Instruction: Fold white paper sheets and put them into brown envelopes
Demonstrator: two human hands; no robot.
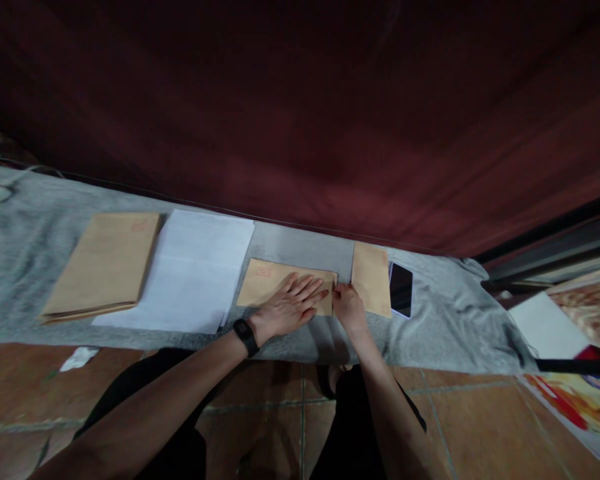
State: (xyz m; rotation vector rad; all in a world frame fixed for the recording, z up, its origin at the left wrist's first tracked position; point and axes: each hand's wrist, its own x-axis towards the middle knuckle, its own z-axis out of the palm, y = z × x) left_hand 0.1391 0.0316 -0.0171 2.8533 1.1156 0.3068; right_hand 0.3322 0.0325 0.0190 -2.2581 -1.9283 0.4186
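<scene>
On the grey cloth (300, 245), seen from the head camera, a brown envelope (265, 283) lies flat. The left hand (290, 303) presses it, grip wide. The right hand (347, 303) pinches its end, grip narrow, holding the envelope.

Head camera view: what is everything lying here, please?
Cloth: one, grey, beneath the paperwork.
Middle envelope: one, brown, centre of the cloth.
Envelope stack: one, brown, far left on the cloth.
Paper sheets: a few, white, beside the stack.
Phone: one, black, rightmost on the cloth.
Right envelope: one, brown, beside the phone.
Curtain: one, dark red, behind.
Watch: one, black, left wrist.
Left hand: one, flat on the middle envelope.
Right hand: one, curled at its right end.
</scene>
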